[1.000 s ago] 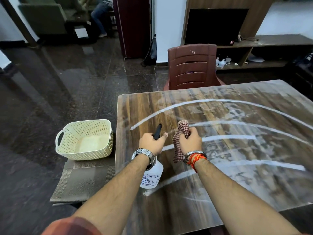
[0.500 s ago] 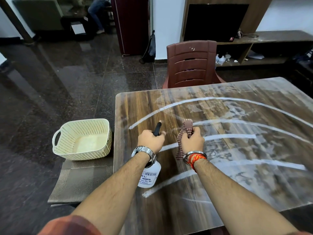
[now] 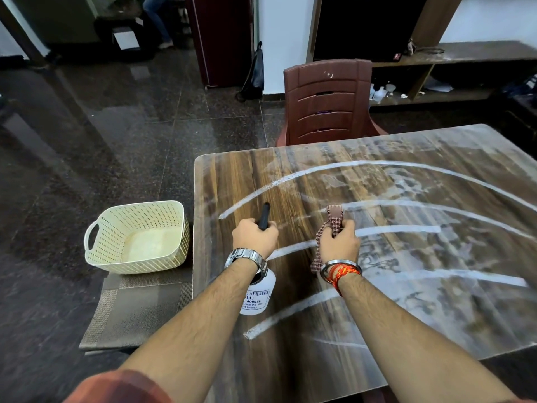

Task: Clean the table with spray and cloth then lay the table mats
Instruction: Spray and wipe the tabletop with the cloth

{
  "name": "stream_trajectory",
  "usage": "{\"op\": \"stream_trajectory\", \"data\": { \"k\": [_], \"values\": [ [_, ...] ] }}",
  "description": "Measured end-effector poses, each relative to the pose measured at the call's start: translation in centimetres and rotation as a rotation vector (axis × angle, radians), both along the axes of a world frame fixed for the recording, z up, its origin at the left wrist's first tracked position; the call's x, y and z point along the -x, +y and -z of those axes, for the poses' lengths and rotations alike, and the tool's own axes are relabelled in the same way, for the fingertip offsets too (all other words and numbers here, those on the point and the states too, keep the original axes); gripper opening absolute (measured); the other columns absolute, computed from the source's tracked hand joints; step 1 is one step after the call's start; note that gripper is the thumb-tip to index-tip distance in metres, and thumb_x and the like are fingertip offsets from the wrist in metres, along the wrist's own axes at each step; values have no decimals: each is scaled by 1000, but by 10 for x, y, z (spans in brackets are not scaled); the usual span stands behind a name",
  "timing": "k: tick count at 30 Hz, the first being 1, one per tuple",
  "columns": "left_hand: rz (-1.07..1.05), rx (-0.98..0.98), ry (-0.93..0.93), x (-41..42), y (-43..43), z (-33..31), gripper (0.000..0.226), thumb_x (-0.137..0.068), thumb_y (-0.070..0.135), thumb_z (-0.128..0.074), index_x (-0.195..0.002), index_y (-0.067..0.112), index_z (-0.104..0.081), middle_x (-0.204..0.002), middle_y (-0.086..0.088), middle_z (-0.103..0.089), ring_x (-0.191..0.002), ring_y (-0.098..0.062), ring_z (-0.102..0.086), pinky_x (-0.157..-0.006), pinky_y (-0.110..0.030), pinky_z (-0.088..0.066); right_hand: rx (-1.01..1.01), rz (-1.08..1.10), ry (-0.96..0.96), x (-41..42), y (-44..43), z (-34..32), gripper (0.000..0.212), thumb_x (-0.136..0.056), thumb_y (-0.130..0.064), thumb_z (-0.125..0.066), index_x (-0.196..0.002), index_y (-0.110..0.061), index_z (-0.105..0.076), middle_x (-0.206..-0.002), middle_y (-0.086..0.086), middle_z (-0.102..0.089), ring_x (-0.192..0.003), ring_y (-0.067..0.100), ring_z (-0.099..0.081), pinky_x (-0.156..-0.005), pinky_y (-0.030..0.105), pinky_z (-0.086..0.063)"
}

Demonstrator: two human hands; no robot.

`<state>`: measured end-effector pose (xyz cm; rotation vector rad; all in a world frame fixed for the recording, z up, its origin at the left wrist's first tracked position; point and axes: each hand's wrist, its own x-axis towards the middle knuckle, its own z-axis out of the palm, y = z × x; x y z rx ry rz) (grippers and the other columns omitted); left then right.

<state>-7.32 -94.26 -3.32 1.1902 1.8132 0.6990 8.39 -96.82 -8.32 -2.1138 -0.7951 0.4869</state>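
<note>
Now my left hand (image 3: 255, 235) grips the spray bottle (image 3: 258, 298) at its head, the fingers curled round the trigger part, and the black nozzle (image 3: 265, 216) points forward over the counter (image 3: 421, 301). I cannot tell if the base of the bottle touches the surface. My right hand (image 3: 339, 242) holds the checked cloth (image 3: 334, 218) bunched in a closed fist. One end stands up above the fingers and the other end hangs down beside the wrist. The two hands are near each other over the near left part of the counter, but they do not touch. I think the step in hand is the spraying, because the cloth is not yet spread on the wood. To do it well, I should lift the nozzle a little and aim it away from the edge, so the mist falls on the counter and not on the floor. I should wet one part, wipe it, then go to the next. The pale curved streaks (image 3: 377, 203) may be only reflections of light; I cannot say. What I take for the table mats (image 3: 130, 315) lie on a low seat just beside the left edge, under a cream basket (image 3: 136, 237). They must wait there until the surface is dry.
</note>
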Motion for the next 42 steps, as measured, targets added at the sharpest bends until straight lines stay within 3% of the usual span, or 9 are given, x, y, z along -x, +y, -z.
{"op": "stream_trajectory", "data": {
  "k": [3,7,18,22,24,28,32,39,42],
  "values": [
    [2,23,-33,5,4,5,30,-86,39,-70,-67,17,-60,-73,-7,-70,-70,-30,-72,-63,-35,-60,16,4,1,5,2,3,20,-90,-25,-54,-104,-11,-52,-81,9,-59,-73,31,-59,-65,36,-51],
    [8,15,5,10,9,8,30,-89,34,-68,-65,18,-59,-69,-3,-65,-60,-21,-61,-51,-24,-45,25,-2,-23,11,9,4,22,-91,-25,-54,-107,-9,-53,-84,10,-59,-71,26,-51,-63,29,-39],
    [-67,64,-28,26,32,17,23,-81,38,-71,-73,17,-67,-78,-6,-75,-73,-28,-73,-67,-32,-59,-82,137,-24,-4,47,1,20,-86,-25,-55,-103,-14,-56,-90,11,-66,-82,33,-62,-67,30,-42],
    [-131,56,-34,30,42,22,25,-77,40,-71,-72,16,-69,-72,-7,-74,-72,-32,-73,-71,-40,-63,-42,-255,-248,5,71,13,33,-82,-52,-58,-100,-24,-61,-93,1,-66,-85,23,-60,-75,33,-50],
    [-153,61,-22,34,46,25,30,-73,43,-69,-72,14,-71,-71,-7,-75,-72,-32,-73,-71,-42,-63,-55,-423,-334,5,87,27,36,-88,-45,-54,-113,-20,-61,-112,6,-64,-103,26,-58,-87,37,-48],
    [-219,50,-18,32,58,33,33,-66,46,-64,-69,14,-70,-72,-10,-76,-73,-38,-73,-70,-50,-63,312,-783,-514,5,107,68,60,-95,-44,-38,-148,-17,-28,-155,8,-27,-142,30,-20,-116,44,-16],
    [-244,49,3,32,68,38,30,-73,41,-65,-72,12,-71,-70,-9,-75,-73,-36,-72,-69,-44,-60,430,-797,-572,27,102,103,66,-96,-49,-26,-152,-19,-12,-160,6,-7,-146,30,-2,-116,50,2],
    [-379,37,-2,47,86,50,32,-79,33,-69,-79,1,-73,-80,-20,-76,-62,-35,-67,-65,-43,-59,318,-792,-661,45,152,111,63,-93,-44,-14,-152,-22,-16,-160,1,-12,-147,25,-4,-117,47,2],
    [-404,28,27,64,93,54,35,-68,39,-64,-72,5,-72,-69,-15,-74,-67,-38,-70,-70,-47,-61,228,-1017,-694,89,176,109,67,-89,-45,-9,-151,-22,-21,-159,-1,-16,-147,23,-5,-117,45,2]
  ]
}}
